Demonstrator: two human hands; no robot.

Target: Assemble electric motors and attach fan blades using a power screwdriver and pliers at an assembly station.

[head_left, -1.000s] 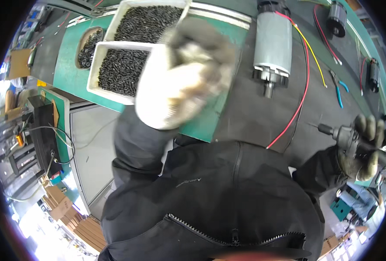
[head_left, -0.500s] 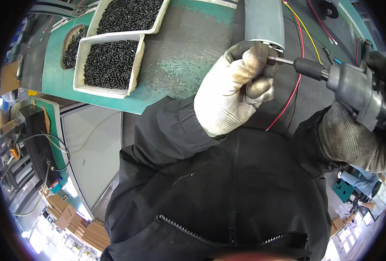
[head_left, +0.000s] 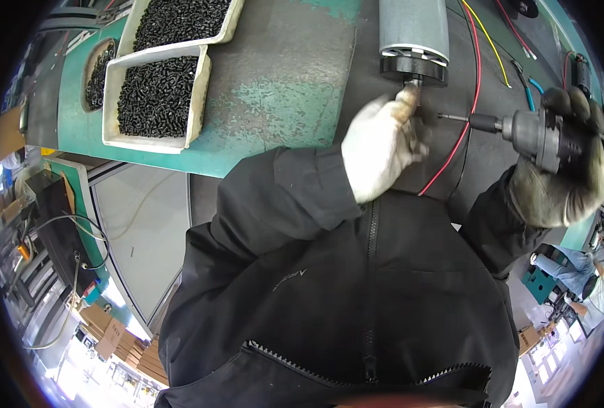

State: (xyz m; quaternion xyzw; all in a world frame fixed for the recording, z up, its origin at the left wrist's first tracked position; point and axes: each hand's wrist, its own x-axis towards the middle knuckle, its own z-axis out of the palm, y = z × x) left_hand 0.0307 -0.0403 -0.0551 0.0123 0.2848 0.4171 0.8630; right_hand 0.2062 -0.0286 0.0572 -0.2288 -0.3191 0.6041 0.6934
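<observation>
Green and worn, the workbench [head_left: 281, 88] holds white trays of small black screws [head_left: 156, 95] and a grey motor [head_left: 414, 34]. A moment ago the left hand [head_left: 382, 153] was up by the trays; now its pinched fingertips are at the motor's shaft end, holding something too small to tell. The right hand [head_left: 564, 177], squeezed around a power screwdriver [head_left: 519, 129], has lowered and points its bit at that spot.

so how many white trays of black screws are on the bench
2: one white tray of black screws at the bench's front left edge, the second tray behind it, cut off by the picture's top. More may lie out of view.
</observation>
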